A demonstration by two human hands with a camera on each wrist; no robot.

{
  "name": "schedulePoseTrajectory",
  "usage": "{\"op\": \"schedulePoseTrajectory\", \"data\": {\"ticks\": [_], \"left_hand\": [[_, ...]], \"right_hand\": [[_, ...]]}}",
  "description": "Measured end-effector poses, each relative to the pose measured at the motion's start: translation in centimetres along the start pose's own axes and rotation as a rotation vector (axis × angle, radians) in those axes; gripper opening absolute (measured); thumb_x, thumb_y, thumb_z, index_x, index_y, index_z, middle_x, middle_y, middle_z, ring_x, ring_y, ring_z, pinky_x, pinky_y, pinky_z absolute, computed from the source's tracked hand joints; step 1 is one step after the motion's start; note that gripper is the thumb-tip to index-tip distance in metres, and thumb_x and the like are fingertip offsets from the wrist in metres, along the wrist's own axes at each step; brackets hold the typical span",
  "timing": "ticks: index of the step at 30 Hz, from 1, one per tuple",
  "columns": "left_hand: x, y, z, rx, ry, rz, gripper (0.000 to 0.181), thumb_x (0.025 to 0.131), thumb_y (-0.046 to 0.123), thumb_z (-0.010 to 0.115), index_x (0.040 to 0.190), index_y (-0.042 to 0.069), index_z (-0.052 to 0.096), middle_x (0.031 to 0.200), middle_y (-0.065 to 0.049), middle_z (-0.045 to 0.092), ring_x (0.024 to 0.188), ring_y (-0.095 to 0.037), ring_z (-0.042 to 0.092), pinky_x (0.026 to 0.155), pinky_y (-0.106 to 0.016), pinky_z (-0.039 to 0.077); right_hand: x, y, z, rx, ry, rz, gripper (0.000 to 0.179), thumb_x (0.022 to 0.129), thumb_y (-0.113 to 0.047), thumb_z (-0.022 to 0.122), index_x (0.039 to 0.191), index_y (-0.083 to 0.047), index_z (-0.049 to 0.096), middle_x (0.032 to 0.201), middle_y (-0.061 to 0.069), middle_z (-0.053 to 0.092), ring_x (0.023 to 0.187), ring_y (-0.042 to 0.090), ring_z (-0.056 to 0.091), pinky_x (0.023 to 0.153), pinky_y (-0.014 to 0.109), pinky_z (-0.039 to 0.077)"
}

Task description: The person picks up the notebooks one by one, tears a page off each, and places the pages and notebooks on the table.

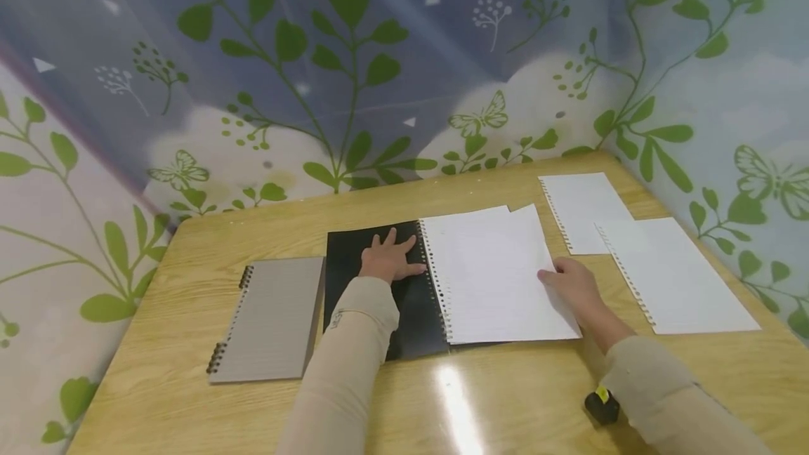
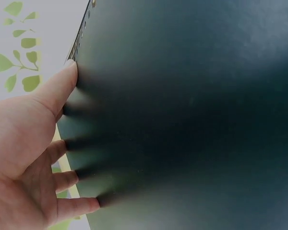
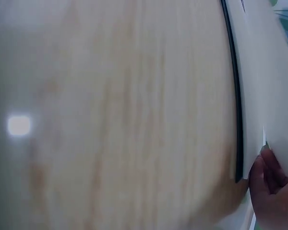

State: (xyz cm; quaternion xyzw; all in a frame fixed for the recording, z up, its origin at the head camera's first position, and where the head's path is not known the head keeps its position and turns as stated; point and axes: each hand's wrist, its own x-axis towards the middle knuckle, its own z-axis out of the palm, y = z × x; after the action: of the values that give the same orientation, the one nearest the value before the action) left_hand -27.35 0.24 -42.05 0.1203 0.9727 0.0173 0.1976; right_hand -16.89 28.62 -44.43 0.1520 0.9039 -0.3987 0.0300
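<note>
My left hand (image 1: 388, 258) rests with fingers spread on the black cover (image 1: 344, 269) of an opened binder-style notebook. In the left wrist view, the fingertips touch the dark cover (image 2: 182, 120). White hole-punched paper (image 1: 493, 279) lies on the notebook's right side, its holes along the middle. At the right edge of this paper, my right hand (image 1: 575, 290) pinches a sheet between thumb and fingers. The top sheet sits slightly askew over those beneath. In the right wrist view, the fingers (image 3: 273, 167) hold the white sheet's edge near the black back cover (image 3: 237, 120).
A grey notebook (image 1: 278, 321) with dark rings lies left of the black cover. Two loose hole-punched sheets, one farther back (image 1: 584, 209) and one nearer (image 1: 682, 279), overlap at the right. A small black object (image 1: 602, 406) is beside the right sleeve on the wooden table (image 1: 505, 399).
</note>
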Motion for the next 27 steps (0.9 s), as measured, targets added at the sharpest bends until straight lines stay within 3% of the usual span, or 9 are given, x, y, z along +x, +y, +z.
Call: {"op": "schedulePoseTrajectory", "data": {"ticks": [8, 13, 20, 21, 23, 26, 27], "left_hand": [[-0.1, 0.3, 0.0, 0.008, -0.007, 0.0, 0.07, 0.087, 0.06, 0.044, 0.146, 0.036, 0.017, 0.157, -0.004, 0.005, 0.142, -0.036, 0.009, 0.106, -0.05, 0.03], [0.1, 0.5, 0.0, 0.013, 0.001, 0.006, 0.07, 0.087, 0.061, 0.044, 0.146, 0.036, 0.017, 0.157, -0.004, 0.005, 0.142, -0.036, 0.009, 0.105, -0.05, 0.032], [0.4, 0.7, 0.1, 0.005, 0.008, -0.012, 0.071, 0.085, 0.062, 0.045, 0.146, 0.037, 0.019, 0.157, -0.003, 0.005, 0.142, -0.035, 0.009, 0.104, -0.049, 0.033], [0.4, 0.6, 0.1, -0.001, 0.009, -0.013, 0.071, 0.085, 0.062, 0.046, 0.146, 0.037, 0.019, 0.157, -0.003, 0.006, 0.142, -0.035, 0.009, 0.105, -0.049, 0.032], [0.4, 0.6, 0.2, -0.008, 0.01, -0.014, 0.071, 0.085, 0.061, 0.046, 0.146, 0.037, 0.019, 0.157, -0.003, 0.006, 0.142, -0.036, 0.009, 0.104, -0.05, 0.033], [0.3, 0.4, 0.2, -0.016, 0.019, -0.01, 0.07, 0.086, 0.061, 0.047, 0.146, 0.036, 0.02, 0.157, -0.004, 0.007, 0.142, -0.037, 0.01, 0.104, -0.051, 0.033], [0.3, 0.3, 0.2, -0.019, 0.023, -0.009, 0.07, 0.086, 0.061, 0.047, 0.146, 0.036, 0.021, 0.157, -0.004, 0.007, 0.142, -0.037, 0.01, 0.104, -0.052, 0.033]], "right_hand": [[0.0, 0.4, -0.1, 0.006, 0.006, 0.002, 0.022, 0.091, -0.018, 0.051, 0.086, 0.003, 0.052, 0.085, 0.016, 0.053, 0.079, 0.025, 0.045, 0.066, 0.031, 0.035], [0.1, 0.7, -0.3, -0.016, 0.018, -0.003, 0.024, 0.092, -0.015, 0.046, 0.097, 0.009, 0.051, 0.098, 0.026, 0.054, 0.084, 0.031, 0.048, 0.073, 0.04, 0.041], [0.5, 1.2, -1.5, -0.038, -0.038, -0.036, 0.044, 0.096, -0.021, 0.039, 0.125, 0.012, 0.042, 0.129, 0.034, 0.042, 0.115, 0.045, 0.044, 0.097, 0.053, 0.036], [0.4, 1.2, -1.8, -0.045, -0.031, -0.051, 0.043, 0.097, -0.023, 0.04, 0.122, 0.011, 0.044, 0.127, 0.033, 0.045, 0.112, 0.045, 0.046, 0.094, 0.051, 0.039], [0.1, 1.0, -2.5, -0.065, 0.0, -0.093, 0.035, 0.097, -0.024, 0.041, 0.106, 0.008, 0.05, 0.107, 0.03, 0.055, 0.093, 0.038, 0.053, 0.078, 0.044, 0.045], [-0.7, 0.5, -4.3, -0.09, 0.051, -0.14, 0.033, 0.097, -0.026, 0.042, 0.08, 0.002, 0.042, 0.072, 0.017, 0.044, 0.067, 0.025, 0.041, 0.06, 0.032, 0.034], [-1.0, 0.3, -5.1, -0.079, 0.041, -0.135, 0.035, 0.097, -0.028, 0.04, 0.082, 0.003, 0.043, 0.074, 0.018, 0.046, 0.07, 0.027, 0.045, 0.062, 0.034, 0.038]]}}
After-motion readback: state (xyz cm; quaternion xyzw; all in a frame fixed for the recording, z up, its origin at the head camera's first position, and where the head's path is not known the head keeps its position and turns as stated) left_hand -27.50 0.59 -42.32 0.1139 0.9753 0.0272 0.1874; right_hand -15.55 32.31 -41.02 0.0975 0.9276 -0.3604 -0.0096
